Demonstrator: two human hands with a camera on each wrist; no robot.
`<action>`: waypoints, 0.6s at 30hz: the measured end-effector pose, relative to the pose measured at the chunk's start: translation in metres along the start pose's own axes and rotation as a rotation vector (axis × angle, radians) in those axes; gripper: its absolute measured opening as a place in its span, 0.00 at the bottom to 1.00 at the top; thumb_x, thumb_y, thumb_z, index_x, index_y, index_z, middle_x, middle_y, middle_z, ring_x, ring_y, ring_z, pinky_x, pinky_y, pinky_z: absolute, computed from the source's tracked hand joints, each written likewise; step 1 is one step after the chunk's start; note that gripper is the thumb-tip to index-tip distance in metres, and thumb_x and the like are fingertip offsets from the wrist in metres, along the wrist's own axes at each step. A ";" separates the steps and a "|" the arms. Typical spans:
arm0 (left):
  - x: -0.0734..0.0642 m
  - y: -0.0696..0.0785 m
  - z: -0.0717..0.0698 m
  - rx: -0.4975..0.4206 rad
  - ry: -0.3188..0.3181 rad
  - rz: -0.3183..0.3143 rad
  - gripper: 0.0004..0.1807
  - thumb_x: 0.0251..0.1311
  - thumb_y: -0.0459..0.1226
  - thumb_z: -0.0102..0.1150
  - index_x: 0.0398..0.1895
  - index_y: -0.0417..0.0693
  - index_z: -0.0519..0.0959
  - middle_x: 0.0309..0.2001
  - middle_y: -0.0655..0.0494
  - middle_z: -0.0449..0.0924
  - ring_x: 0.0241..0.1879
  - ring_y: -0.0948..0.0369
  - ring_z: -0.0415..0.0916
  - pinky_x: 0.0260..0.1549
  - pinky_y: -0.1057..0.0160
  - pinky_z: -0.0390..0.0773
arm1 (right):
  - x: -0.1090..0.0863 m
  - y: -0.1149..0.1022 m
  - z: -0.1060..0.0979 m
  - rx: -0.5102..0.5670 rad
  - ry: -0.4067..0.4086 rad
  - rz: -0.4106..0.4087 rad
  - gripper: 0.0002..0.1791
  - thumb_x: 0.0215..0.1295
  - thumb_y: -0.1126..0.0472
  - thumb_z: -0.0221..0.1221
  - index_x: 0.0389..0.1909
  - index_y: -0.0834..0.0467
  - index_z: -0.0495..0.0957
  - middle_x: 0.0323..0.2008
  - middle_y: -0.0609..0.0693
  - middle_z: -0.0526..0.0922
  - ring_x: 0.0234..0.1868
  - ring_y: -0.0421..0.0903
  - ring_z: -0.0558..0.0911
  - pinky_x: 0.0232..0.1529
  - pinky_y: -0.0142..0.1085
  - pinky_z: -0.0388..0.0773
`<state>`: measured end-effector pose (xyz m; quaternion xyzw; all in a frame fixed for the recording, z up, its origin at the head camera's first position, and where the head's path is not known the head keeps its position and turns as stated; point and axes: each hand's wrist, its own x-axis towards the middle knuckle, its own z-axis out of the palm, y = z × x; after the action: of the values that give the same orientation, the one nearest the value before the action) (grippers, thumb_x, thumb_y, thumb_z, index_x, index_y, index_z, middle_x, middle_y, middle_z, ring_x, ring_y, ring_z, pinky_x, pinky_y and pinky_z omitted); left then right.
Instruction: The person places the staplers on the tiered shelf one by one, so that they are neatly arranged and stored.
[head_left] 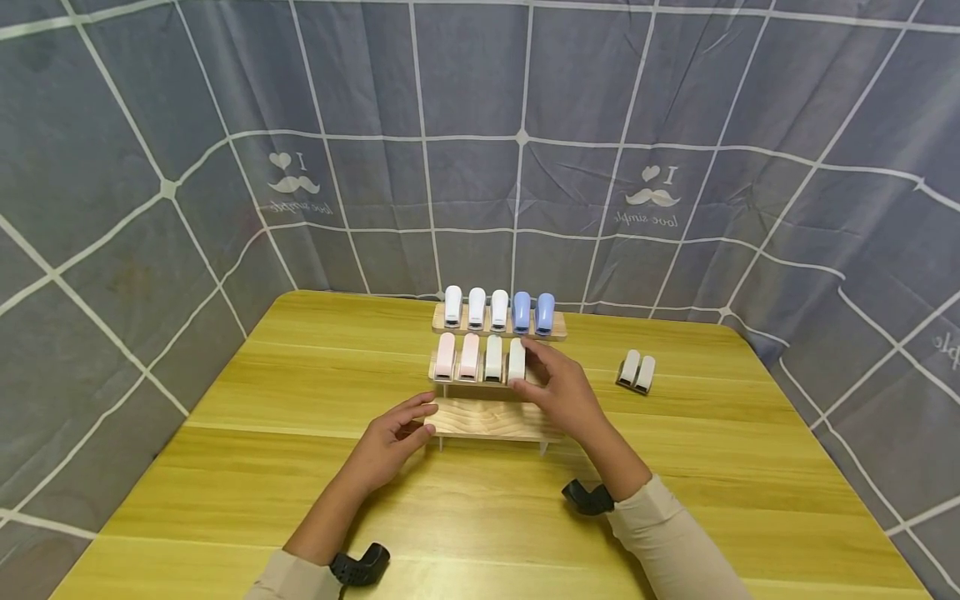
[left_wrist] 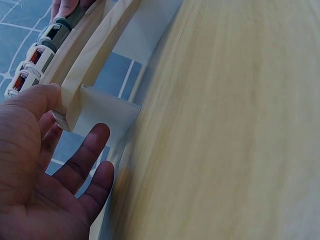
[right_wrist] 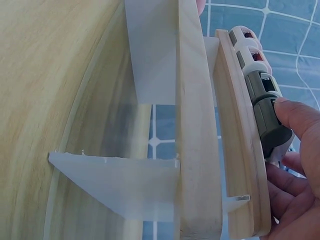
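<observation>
My right hand (head_left: 562,387) pinches the rightmost pale mini stapler (head_left: 517,360) on the middle tier of a stepped wooden rack. In the right wrist view, that stapler's dark grey base (right_wrist: 270,122) sits against the board, with my thumb on it and other fingers beyond. Beside it stand a pale green stapler (head_left: 492,358) and two pink staplers (head_left: 445,357). My left hand (head_left: 386,442) touches the left end of the rack's lowest board (head_left: 491,419), thumb at the edge and the other fingers loosely spread, as the left wrist view shows.
Three white staplers (head_left: 476,308) and two blue staplers (head_left: 544,314) stand on the back tier (head_left: 557,328). Two pale staplers (head_left: 636,372) lie on the table (head_left: 300,375) to the right. Translucent supports (right_wrist: 120,185) hold up the boards. A grey checked curtain (head_left: 480,183) surrounds the table.
</observation>
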<state>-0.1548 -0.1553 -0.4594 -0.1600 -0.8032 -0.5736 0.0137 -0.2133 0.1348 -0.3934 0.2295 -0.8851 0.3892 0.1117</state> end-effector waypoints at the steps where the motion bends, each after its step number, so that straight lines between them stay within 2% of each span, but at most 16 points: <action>1: 0.000 0.000 0.000 -0.001 0.000 0.001 0.23 0.69 0.41 0.60 0.63 0.39 0.77 0.70 0.50 0.67 0.63 0.51 0.71 0.55 0.62 0.75 | 0.000 0.000 0.000 -0.002 0.004 -0.002 0.38 0.62 0.53 0.69 0.72 0.56 0.68 0.67 0.57 0.72 0.67 0.57 0.70 0.65 0.54 0.66; 18: 0.001 -0.001 0.001 -0.008 0.009 -0.010 0.22 0.69 0.38 0.61 0.62 0.38 0.77 0.70 0.49 0.68 0.62 0.51 0.72 0.53 0.65 0.75 | 0.001 -0.001 0.004 0.017 0.060 -0.024 0.32 0.61 0.58 0.70 0.66 0.58 0.73 0.62 0.55 0.77 0.61 0.52 0.77 0.62 0.49 0.71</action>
<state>-0.1563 -0.1544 -0.4605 -0.1537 -0.8016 -0.5777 0.0137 -0.2141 0.1307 -0.3947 0.2294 -0.8751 0.4022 0.1406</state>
